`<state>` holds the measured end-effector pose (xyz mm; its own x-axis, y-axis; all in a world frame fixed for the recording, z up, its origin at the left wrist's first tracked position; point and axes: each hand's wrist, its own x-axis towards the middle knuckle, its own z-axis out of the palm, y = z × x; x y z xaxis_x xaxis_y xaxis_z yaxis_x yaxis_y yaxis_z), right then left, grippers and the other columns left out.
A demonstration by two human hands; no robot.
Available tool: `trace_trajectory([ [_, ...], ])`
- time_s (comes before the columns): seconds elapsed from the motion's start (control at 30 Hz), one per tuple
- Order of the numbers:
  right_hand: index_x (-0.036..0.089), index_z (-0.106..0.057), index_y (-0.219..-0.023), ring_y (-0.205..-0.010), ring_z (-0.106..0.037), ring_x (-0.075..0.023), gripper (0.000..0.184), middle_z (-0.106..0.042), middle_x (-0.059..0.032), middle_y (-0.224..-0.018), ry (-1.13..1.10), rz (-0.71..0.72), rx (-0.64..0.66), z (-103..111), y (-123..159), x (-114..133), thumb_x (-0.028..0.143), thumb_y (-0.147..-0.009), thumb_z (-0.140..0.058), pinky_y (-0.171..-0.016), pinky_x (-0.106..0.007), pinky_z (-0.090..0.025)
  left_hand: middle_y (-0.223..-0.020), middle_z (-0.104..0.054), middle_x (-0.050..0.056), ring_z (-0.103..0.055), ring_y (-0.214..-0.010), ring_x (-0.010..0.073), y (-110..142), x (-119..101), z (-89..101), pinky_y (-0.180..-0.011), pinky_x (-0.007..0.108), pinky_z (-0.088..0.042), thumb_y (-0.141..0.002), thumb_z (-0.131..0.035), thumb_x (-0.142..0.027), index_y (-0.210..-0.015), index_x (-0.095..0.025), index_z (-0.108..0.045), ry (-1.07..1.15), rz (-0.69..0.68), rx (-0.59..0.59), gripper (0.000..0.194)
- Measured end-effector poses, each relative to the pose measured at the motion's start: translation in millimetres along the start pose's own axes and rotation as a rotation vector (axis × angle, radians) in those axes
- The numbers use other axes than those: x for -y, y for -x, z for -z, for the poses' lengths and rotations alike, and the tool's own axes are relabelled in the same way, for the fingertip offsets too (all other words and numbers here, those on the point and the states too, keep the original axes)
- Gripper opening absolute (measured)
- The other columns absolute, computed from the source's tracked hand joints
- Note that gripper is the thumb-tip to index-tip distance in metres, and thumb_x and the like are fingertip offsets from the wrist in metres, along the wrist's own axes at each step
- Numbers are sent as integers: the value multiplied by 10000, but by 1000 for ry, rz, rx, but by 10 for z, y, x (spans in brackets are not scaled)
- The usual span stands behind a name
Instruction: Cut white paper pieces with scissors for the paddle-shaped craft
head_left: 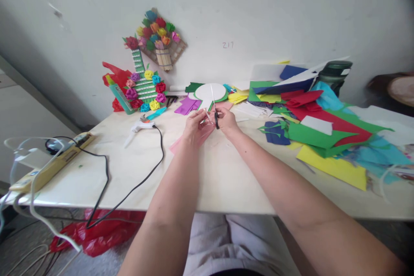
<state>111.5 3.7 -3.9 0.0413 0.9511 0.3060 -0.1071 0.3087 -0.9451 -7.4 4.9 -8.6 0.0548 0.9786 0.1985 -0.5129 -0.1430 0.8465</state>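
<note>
My right hand (227, 121) is closed around a pair of scissors (216, 120) with dark handles. Their thin blades point away from me and look nearly closed. Close beside it, the fingers of my left hand (193, 123) pinch a small pale pink piece of paper, partly hidden by the fingers. Pink paper (178, 143) lies on the table under my left hand. Just beyond both hands is a white round cutout with a green edge (207, 91), its narrow handle pointing towards me.
Coloured paper (330, 168) is heaped on the right near a dark green bottle (333, 73). On the left lie a white glue gun (142, 126), its black cord and a power strip (64, 159). A paper-flower guitar (142, 79) and a flower basket (163, 39) are by the wall.
</note>
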Motion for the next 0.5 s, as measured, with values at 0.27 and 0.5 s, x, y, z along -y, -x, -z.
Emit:
trace_trajectory([
  [0.27,163,-540,-817,-656,-612,-140,372,-645,-16,-742,29,55,18,13,-48,-78,292,-495,-674,-600,-271,-496,-751,-635,17,-544,-573,57,29,-12,-45,-573,191,-398,-617,-688,-180,-862,-146,-642,-43,30,113,251],
  [0.5,161,-558,-875,-580,-581,-135,405,-617,8,-650,82,80,-108,176,-92,45,342,-526,-653,-538,-263,-476,-663,-604,2,-554,-570,60,8,-26,-10,-590,189,-428,-630,-670,-135,-906,-129,-626,-22,96,124,280],
])
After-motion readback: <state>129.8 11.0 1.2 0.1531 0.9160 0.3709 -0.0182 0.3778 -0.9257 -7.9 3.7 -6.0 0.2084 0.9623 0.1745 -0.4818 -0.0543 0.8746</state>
